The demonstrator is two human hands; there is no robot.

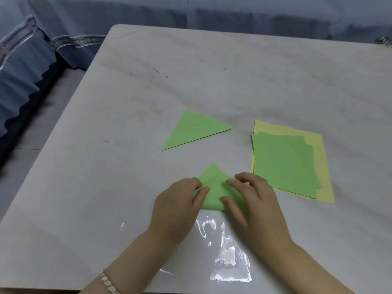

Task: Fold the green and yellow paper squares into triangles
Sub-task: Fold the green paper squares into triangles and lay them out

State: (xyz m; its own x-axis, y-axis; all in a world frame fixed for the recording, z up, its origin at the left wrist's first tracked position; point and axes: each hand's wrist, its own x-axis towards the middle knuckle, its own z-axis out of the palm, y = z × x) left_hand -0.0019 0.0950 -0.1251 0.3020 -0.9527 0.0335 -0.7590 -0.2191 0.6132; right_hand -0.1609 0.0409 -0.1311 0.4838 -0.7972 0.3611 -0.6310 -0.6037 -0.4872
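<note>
Nearest the person, a half-folded green sheet [214,187] lies on the pale marbled worktop [127,124], its pointed tip aimed away from them, and both hands are on it. The left hand [176,202] has its fingers curled at the sheet's left edge with the thumb laid on top, pinching the paper there. The right hand [252,200] is spread loose over the sheet's right side, straight fingers and thumb pressing it flat without gripping it. Beyond the hands a finished green triangle [195,129] lies flat by itself, well apart from the sheet. To the right, a small pile of unfolded green squares [284,164] rests on larger yellow squares [318,145], whose edges show along the far and right sides. A clear plastic bag [229,257] lies flat and crinkled on the worktop between the forearms; whether it holds anything cannot be told. A pale beaded bracelet [108,283] circles the left wrist, and blue pleated cloth [21,81] hangs past the worktop's far left corner.
</note>
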